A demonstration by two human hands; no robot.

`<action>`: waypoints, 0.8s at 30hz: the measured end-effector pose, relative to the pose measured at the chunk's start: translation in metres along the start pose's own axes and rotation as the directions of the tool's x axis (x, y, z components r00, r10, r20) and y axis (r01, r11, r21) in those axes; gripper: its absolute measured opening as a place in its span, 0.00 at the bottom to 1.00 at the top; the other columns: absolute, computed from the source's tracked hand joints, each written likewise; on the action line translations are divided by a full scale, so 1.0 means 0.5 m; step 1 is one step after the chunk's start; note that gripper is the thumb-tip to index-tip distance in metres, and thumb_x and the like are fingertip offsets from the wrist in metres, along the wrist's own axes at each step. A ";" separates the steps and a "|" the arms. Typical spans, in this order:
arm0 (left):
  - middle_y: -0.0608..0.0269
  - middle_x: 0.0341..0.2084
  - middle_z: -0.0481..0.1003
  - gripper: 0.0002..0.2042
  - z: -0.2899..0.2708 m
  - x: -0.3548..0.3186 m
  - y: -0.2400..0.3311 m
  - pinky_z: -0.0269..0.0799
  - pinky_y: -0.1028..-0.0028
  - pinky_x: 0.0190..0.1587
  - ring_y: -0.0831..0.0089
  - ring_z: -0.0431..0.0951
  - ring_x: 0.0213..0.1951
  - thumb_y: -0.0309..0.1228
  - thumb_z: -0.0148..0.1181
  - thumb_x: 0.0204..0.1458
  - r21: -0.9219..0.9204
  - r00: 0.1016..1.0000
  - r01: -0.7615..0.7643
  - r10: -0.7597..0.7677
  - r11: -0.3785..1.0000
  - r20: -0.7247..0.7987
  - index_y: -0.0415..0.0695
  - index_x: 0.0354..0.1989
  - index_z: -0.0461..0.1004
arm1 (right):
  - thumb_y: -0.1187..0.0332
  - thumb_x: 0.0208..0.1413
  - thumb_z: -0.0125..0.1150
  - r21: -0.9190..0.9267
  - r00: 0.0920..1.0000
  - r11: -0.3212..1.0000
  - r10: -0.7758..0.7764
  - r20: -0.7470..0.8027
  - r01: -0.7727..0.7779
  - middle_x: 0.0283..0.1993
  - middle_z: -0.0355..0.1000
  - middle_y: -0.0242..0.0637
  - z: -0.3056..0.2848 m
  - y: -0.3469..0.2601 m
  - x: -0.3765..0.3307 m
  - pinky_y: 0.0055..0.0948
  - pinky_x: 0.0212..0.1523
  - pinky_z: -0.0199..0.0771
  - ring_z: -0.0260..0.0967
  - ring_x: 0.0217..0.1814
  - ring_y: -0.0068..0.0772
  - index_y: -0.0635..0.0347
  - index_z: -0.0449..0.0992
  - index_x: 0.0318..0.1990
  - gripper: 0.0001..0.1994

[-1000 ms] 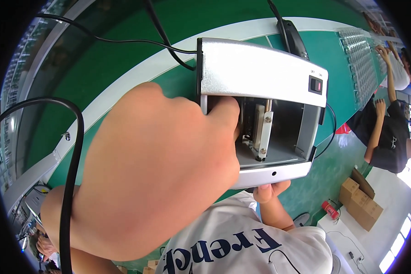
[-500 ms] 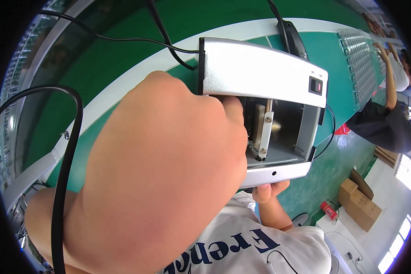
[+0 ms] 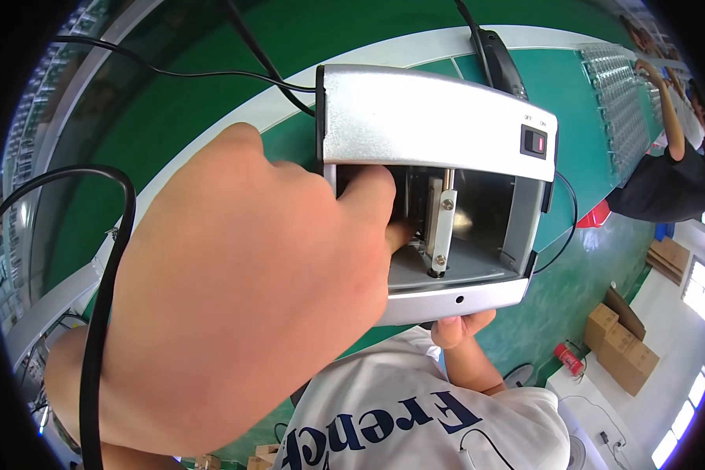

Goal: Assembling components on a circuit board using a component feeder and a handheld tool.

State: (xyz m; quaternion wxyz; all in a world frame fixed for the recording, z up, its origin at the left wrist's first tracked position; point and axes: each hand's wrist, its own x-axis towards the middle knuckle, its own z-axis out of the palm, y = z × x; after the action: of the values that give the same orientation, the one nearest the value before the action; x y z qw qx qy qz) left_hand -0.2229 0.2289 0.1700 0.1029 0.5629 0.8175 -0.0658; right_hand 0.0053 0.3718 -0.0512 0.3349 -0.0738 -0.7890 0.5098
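A silver metal box-shaped device (image 3: 423, 117) fills the middle of the view, its open bay facing me. Inside that bay stands an upright metal bracket with screws (image 3: 443, 227) on a round rod. My left hand (image 3: 251, 290) reaches in from the left, its curled index finger and a second fingertip within the bay, left of the bracket. Whatever these fingers pinch is hidden by the hand and the shadow. At the device's lower edge, my right hand (image 3: 464, 327) grips it from below, only the thumb and part of a finger showing. A rocker switch (image 3: 534, 142) sits on the upper right face.
Black cables (image 3: 172, 72) run from the device's left side, and a thick one (image 3: 106, 298) loops past my left arm. Behind lie a black handheld tool (image 3: 500, 63) and clear plastic trays (image 3: 615, 110) on a green bench. A co-worker's arm (image 3: 672, 117) is at far right.
The device has shifted slightly left. My left hand has moved left with it, and a second fingertip now shows inside the bay. My right hand keeps its hold below.
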 end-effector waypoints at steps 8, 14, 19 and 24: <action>0.72 0.27 0.67 0.14 0.050 0.001 -0.008 0.60 0.72 0.28 0.75 0.67 0.17 0.31 0.64 0.39 0.148 0.987 -0.045 0.067 0.988 -0.143 0.59 0.37 0.83 | 0.58 0.58 0.60 0.000 0.999 0.999 0.037 -0.006 -0.037 0.43 0.78 0.44 -0.001 -0.005 -0.015 0.28 0.45 0.72 0.73 0.41 0.27 0.74 0.74 0.49 0.23; 0.73 0.25 0.66 0.13 -0.011 0.011 0.020 0.55 0.71 0.23 0.76 0.66 0.15 0.30 0.63 0.39 0.174 0.987 -0.025 -0.003 0.984 0.158 0.58 0.36 0.81 | 0.58 0.58 0.60 0.049 0.993 0.993 0.106 -0.041 -0.104 0.42 0.79 0.42 -0.002 -0.003 -0.017 0.27 0.41 0.73 0.74 0.38 0.25 0.74 0.74 0.49 0.23; 0.74 0.25 0.66 0.17 0.004 -0.015 0.010 0.56 0.73 0.23 0.77 0.68 0.18 0.31 0.64 0.38 0.192 0.998 0.055 -0.056 0.980 -0.003 0.58 0.41 0.81 | 0.62 0.55 0.65 0.123 0.997 0.990 0.062 0.049 -0.067 0.51 0.77 0.53 0.002 -0.007 -0.021 0.34 0.51 0.76 0.77 0.48 0.38 0.77 0.71 0.57 0.28; 0.75 0.26 0.66 0.20 0.023 -0.007 0.003 0.58 0.74 0.24 0.78 0.70 0.23 0.31 0.64 0.39 0.214 0.996 0.029 -0.011 0.976 -0.089 0.60 0.45 0.82 | 0.63 0.55 0.65 0.113 0.999 0.994 -0.005 0.038 0.001 0.51 0.77 0.54 -0.002 0.003 -0.021 0.34 0.52 0.76 0.77 0.49 0.39 0.78 0.70 0.58 0.29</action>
State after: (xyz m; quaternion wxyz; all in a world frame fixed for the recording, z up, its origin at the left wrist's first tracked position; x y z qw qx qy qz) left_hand -0.2193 0.2234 0.1599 0.0051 0.5648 0.8149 -0.1301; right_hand 0.0134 0.3686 -0.0569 0.3239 -0.0439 -0.7655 0.5543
